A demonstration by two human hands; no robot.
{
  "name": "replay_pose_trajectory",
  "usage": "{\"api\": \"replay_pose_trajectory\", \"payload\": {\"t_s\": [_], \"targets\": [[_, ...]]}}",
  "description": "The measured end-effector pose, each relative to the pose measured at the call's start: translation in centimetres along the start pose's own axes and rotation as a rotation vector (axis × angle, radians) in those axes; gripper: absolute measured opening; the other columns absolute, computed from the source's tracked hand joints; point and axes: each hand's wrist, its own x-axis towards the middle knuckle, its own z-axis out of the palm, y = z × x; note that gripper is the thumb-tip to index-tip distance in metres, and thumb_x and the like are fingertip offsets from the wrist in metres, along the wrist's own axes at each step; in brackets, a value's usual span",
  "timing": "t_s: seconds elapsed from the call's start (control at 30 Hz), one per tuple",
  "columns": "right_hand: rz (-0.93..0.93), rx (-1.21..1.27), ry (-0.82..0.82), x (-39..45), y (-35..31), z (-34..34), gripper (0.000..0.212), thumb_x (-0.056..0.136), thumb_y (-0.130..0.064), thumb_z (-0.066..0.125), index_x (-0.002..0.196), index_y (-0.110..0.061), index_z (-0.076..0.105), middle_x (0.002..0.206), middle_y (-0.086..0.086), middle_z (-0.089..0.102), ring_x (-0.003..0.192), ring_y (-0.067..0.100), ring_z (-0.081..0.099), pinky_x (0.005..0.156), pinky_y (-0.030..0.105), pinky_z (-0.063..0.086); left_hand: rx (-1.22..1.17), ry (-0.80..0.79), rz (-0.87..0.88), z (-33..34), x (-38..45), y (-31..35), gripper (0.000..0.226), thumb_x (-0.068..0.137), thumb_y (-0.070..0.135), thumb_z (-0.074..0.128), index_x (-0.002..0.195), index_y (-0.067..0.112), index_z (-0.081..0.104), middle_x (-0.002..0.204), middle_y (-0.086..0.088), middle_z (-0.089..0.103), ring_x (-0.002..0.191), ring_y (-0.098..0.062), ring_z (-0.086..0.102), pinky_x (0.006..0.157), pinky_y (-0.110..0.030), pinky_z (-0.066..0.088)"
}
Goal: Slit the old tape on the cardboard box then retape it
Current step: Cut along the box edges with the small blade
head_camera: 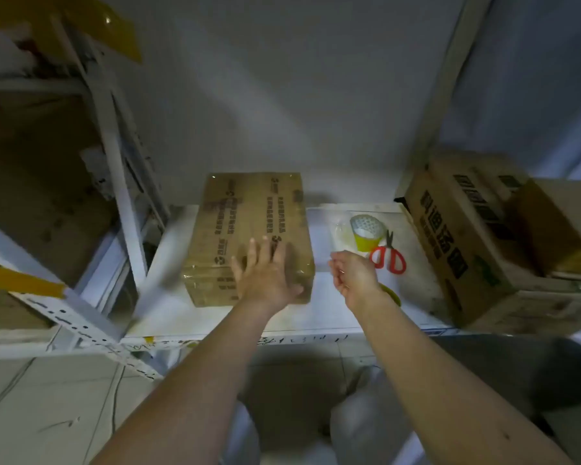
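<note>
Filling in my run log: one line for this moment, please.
left hand flat on cardboard box | right hand curled, empty | scissors, tape roll untouched

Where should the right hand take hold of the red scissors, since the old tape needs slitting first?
By the red loop handles: they point toward the person, nearest the right hand, while the blades point away beside the tape roll. Coming from the near side, fingers into the loops, looks simplest.
</note>
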Motion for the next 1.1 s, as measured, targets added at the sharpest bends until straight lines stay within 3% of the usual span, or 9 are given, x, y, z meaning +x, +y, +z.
{"api": "replay_pose_trajectory", "payload": {"t_s": [0.07, 0.13, 0.2, 0.37, 0.43, 0.57, 0.8, 0.97, 1.1], "targets": [[-0.121, -0.381, 0.162, 1.8, 0.2, -1.5, 0.014, 0.088, -0.009, 0.054, 0.077, -0.017, 0.059, 0.09, 0.013, 0.062, 0.072, 0.018, 0.056, 0.071, 0.031, 0.049, 0.116, -0.051, -0.027, 0.7, 0.8, -0.1, 0.1, 0.081, 0.07, 0.05, 0.152, 0.03, -0.007, 0.159, -0.001, -0.021, 0.145, -0.026, -0.022, 0.115, -0.059, -0.008], [-0.17, -0.799, 0.311, 3.1, 1.0, -3.6, 0.014, 0.089, -0.016, 0.053, 0.094, -0.011, 0.065, 0.107, 0.016, 0.064, 0.095, 0.028, 0.06, 0.086, 0.035, 0.049, 0.163, -0.05, -0.055, 1.9, 1.3, -0.8, 0.098, 0.082, 0.075, 0.04, 0.151, 0.03, -0.012, 0.158, -0.003, -0.023, 0.145, -0.027, -0.022, 0.114, -0.061, -0.007], [-0.192, -1.115, 0.393, 4.2, 1.8, -5.3, 0.032, 0.088, -0.029, 0.054, 0.113, -0.009, 0.059, 0.118, 0.015, 0.06, 0.109, 0.032, 0.054, 0.092, 0.036, 0.047, 0.176, -0.014, -0.052, 2.7, 1.5, -0.8, 0.094, 0.082, 0.078, 0.03, 0.151, 0.03, -0.013, 0.159, -0.003, -0.021, 0.146, -0.028, -0.019, 0.114, -0.063, -0.005], [-0.027, -1.544, 0.374, 5.1, 2.9, -7.4, 0.096, 0.076, -0.067, 0.057, 0.144, -0.01, 0.021, 0.152, 0.019, 0.021, 0.139, 0.038, 0.021, 0.105, 0.048, 0.035, 0.231, 0.058, -0.055, 3.5, 1.6, -0.7, 0.089, 0.082, 0.08, 0.014, 0.151, 0.03, -0.011, 0.16, -0.004, -0.015, 0.147, -0.03, -0.013, 0.113, -0.063, 0.002], [0.036, -1.629, 0.332, 5.8, 3.3, -7.7, 0.105, 0.073, -0.072, 0.055, 0.148, -0.011, 0.013, 0.155, 0.019, 0.013, 0.142, 0.04, 0.014, 0.106, 0.051, 0.033, 0.246, 0.064, -0.058, 3.6, 1.7, -0.6, 0.088, 0.082, 0.08, 0.012, 0.151, 0.03, -0.011, 0.161, -0.004, -0.014, 0.147, -0.031, -0.012, 0.113, -0.063, 0.003], [-0.013, -1.61, 0.321, 6.1, 4.0, -7.8, 0.089, 0.08, -0.064, 0.056, 0.145, -0.012, 0.022, 0.147, 0.017, 0.03, 0.134, 0.034, 0.031, 0.1, 0.047, 0.039, 0.255, 0.059, -0.07, 3.6, 1.7, -0.5, 0.087, 0.082, 0.079, 0.012, 0.151, 0.03, -0.012, 0.161, -0.004, -0.013, 0.147, -0.033, -0.012, 0.113, -0.064, 0.002], [-0.099, -1.598, 0.376, 6.1, 4.2, -6.6, 0.055, 0.093, -0.038, 0.054, 0.134, -0.007, 0.036, 0.134, 0.017, 0.042, 0.123, 0.033, 0.043, 0.092, 0.04, 0.047, 0.247, 0.04, -0.069, 3.4, 1.8, -0.4, 0.088, 0.083, 0.079, 0.015, 0.151, 0.03, -0.013, 0.16, -0.005, -0.015, 0.146, -0.035, -0.014, 0.113, -0.065, 0.0], [0.0, -1.388, 0.419, 6.0, 4.8, -5.7, 0.044, 0.094, -0.035, 0.04, 0.121, -0.004, 0.053, 0.119, 0.016, 0.053, 0.098, 0.024, 0.05, 0.075, 0.031, 0.041, 0.253, 0.029, -0.056, 3.3, 1.6, -0.5, 0.088, 0.084, 0.078, 0.016, 0.151, 0.029, -0.014, 0.16, -0.007, -0.015, 0.146, -0.036, -0.013, 0.112, -0.066, 0.001], [-0.025, -1.093, 0.461, 4.9, 4.8, -4.8, 0.04, 0.094, -0.027, 0.04, 0.123, -0.001, 0.05, 0.123, 0.021, 0.052, 0.106, 0.034, 0.054, 0.086, 0.038, 0.043, 0.261, 0.014, -0.045, 3.1, 1.4, -0.6, 0.087, 0.085, 0.077, 0.015, 0.15, 0.028, -0.015, 0.159, -0.008, -0.018, 0.146, -0.038, -0.013, 0.112, -0.066, 0.002]]}}
